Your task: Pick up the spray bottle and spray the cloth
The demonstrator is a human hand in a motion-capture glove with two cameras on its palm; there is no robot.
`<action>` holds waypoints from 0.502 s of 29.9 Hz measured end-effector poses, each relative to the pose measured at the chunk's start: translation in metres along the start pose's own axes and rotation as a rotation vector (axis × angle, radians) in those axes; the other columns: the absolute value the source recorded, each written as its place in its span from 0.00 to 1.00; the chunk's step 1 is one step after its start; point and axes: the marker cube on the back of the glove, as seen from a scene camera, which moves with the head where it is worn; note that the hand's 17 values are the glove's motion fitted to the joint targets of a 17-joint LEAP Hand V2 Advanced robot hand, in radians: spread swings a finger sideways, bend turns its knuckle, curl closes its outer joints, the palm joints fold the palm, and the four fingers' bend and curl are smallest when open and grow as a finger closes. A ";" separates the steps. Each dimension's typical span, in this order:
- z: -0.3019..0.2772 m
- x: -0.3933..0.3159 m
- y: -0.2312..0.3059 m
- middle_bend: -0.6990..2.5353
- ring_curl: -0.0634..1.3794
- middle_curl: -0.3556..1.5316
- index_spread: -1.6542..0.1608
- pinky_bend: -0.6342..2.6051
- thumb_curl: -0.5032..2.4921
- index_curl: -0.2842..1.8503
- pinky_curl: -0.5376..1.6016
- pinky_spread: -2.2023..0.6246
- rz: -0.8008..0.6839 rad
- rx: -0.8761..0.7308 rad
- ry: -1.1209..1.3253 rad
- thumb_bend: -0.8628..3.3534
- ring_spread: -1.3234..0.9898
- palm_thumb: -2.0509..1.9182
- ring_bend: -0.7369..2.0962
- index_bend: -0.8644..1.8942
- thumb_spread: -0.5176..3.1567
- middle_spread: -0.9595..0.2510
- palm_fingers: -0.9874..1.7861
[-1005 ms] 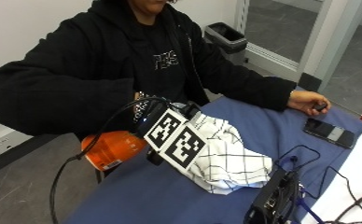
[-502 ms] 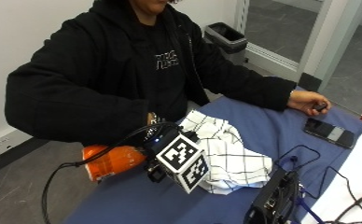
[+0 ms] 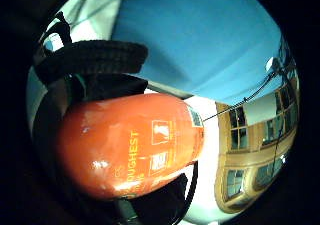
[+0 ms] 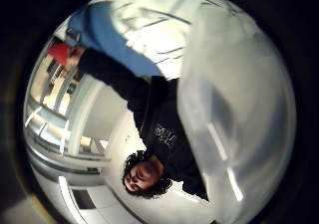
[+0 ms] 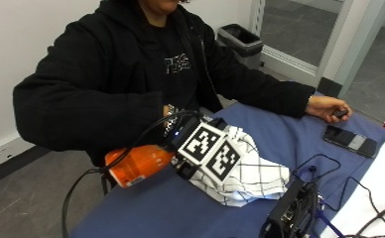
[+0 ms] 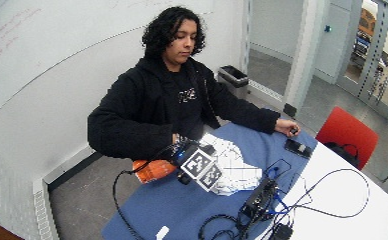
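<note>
Orange spray bottle is tipped sideways at the table's near edge, gripped in the gloved right hand, apparently so its nozzle faces the checked white cloth just beside it on the blue table.

Table: a blue-covered tabletop is carrying everything, with a white surface adjoining at 4 o'clock.
Cloth: a white cloth with a black grid is lying crumpled near the table's middle.
Phone: a dark phone is lying flat at 2 o'clock, well apart from the cloth.
Black device: it is sitting at 5 o'clock with cables trailing from it.
Bare hand: it is resting on the tabletop at 1 o'clock.
</note>
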 end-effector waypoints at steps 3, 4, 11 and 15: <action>-0.028 -0.047 0.001 0.40 0.41 0.52 0.77 0.32 0.46 0.43 0.47 0.72 -0.160 0.123 -0.029 0.20 0.49 0.78 0.51 0.37 0.33 0.67 0.79; -0.032 -0.058 0.005 0.40 0.41 0.53 0.77 0.32 0.46 0.43 0.47 0.72 -0.208 0.142 -0.026 0.20 0.49 0.78 0.51 0.37 0.33 0.67 0.79; -0.044 -0.144 0.017 0.40 0.42 0.53 0.77 0.32 0.46 0.43 0.47 0.72 -0.609 0.239 -0.103 0.20 0.49 0.78 0.51 0.37 0.33 0.67 0.78; -0.049 -0.202 -0.003 0.40 0.42 0.53 0.77 0.32 0.47 0.43 0.47 0.72 -0.843 0.286 -0.220 0.20 0.49 0.78 0.51 0.37 0.34 0.66 0.79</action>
